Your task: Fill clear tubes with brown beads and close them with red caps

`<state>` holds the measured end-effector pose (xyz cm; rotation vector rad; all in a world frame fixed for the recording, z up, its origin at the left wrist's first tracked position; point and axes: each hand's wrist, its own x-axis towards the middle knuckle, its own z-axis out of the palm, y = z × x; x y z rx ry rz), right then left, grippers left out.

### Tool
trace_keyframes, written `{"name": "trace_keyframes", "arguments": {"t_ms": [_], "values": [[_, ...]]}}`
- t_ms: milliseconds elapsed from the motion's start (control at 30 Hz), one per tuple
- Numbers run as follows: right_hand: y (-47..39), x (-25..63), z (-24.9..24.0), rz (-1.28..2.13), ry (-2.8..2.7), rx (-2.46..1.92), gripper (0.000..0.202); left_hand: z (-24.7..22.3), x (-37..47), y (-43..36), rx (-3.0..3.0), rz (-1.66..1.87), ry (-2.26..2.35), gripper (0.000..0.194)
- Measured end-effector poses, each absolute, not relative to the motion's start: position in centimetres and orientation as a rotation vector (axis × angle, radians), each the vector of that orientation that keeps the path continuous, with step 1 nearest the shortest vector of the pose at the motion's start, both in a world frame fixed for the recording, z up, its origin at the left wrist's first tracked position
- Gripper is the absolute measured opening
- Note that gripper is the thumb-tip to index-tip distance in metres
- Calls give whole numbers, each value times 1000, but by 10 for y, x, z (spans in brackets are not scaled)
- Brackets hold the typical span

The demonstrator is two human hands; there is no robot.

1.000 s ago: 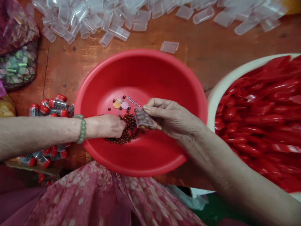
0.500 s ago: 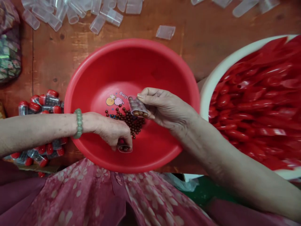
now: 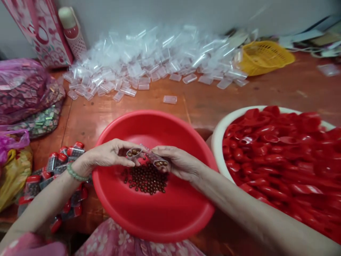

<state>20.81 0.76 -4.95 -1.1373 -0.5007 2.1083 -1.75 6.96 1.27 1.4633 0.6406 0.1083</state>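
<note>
Passage along tabletop (image 3: pixel 202 106) strip between red basin (image 3: pixel 154 227) and clear-tube heap (image 3: pixel 154 67), one stray tube (image 3: pixel 169 99) lying in it. White tub (image 3: pixel 217 149) bars right side, capped tubes (image 3: pixel 52 161) the left.

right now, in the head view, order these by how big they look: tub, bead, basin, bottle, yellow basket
1. Basin and tub: too alike to rank, and the tub runs off the picture's edge
2. Yellow basket
3. Bottle
4. Bead
</note>
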Motion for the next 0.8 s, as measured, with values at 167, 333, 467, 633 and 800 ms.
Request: {"name": "trace_keyframes", "arguments": {"t_ms": [167,333,467,633,800], "values": [[22,197,-53,2278,-523,-1244,14,5,-29,64,1239,238,656,42],[44,186,-57,2314,-663,-1279,5,1,-27,53,1217,514,809,39],[53,179,-63,2282,-678,-1322,7,-2,-24,47,1349,560,915,15],[55,177,-71,2234,-658,-1362,9,-1,-23,47,1238,537,962,13],[58,177,-73,2213,-652,-1316,16,2,-24,49,1083,587,916,30]]}}
